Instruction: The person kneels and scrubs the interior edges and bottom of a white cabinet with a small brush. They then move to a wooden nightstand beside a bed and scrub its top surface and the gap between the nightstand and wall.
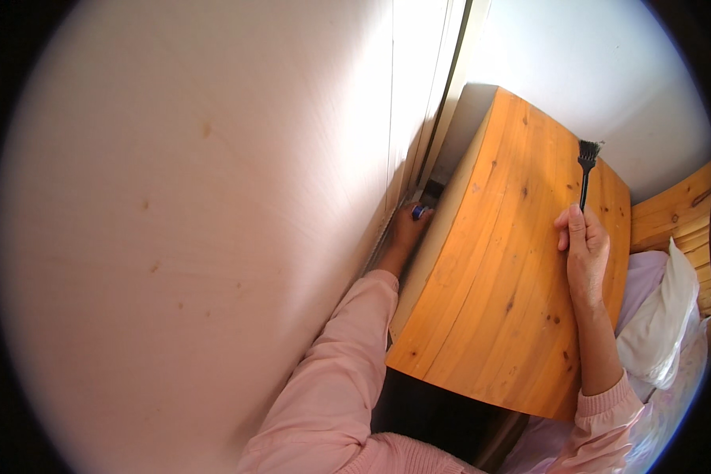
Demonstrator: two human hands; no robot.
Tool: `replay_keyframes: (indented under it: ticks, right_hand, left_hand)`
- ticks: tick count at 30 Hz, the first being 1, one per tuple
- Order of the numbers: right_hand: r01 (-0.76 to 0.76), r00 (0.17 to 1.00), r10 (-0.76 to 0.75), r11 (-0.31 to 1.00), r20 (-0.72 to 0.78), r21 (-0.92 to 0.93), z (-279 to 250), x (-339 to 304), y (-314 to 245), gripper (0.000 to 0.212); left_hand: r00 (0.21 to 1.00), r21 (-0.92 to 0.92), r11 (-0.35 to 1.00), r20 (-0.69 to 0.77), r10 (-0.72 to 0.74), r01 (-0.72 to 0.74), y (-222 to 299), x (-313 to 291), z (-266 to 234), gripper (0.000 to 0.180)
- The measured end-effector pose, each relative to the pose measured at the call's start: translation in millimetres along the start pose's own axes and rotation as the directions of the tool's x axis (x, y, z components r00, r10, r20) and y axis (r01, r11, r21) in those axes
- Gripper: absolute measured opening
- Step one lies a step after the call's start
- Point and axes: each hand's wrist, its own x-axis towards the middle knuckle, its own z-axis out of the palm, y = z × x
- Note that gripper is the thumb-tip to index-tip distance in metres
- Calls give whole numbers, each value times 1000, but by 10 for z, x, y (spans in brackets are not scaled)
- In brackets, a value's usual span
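My right hand (pixel 587 251) is closed around the handle of a small black brush (pixel 586 160). Its dark bristles point up and away, over the far right part of a wooden cabinet top (pixel 505 261). Down in the narrow gap between that cabinet and the pale panel on the left, my left hand (pixel 405 229) is closed on a small blue round object (pixel 418 212). Most of this object is covered by the fingers, so its kind does not show. The cabinet top is orange-brown pine with dark knots.
A large pale panel (pixel 182 197) with small brown marks rises close along my left arm. Behind the cabinet stands a white wall (pixel 600 71). To the right are a white pillow (pixel 656 336) and a wooden headboard (pixel 671 209). A dark opening (pixel 434 415) lies under the cabinet's near edge.
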Motion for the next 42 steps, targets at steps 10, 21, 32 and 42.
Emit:
replay_keyframes:
  ticks: [10, 21, 32, 42]
  right_hand:
    - [-6, 1000, 6, 1000, -12, 4, 6, -2, 29, 33]
    - [3, 1000, -3, 1000, -1, -13, -7, 2, 16, 33]
    - [-19, 1000, 19, 1000, -10, -15, 2, -5, 25, 35]
    - [63, 998, -62, 997, 4, -41, -19, 26, 108, 35]
  left_hand:
    - [802, 67, 858, -327, 501, -509, 118, -90, 100, 33]
    - [961, 153, 952, -47, 274, -264, 90, 229, 103, 28]
    - [988, 220, 972, -105, 112, -87, -71, -856, -268, 29]
    - [915, 91, 951, -261, 309, -295, 75, -1549, -551, 38]
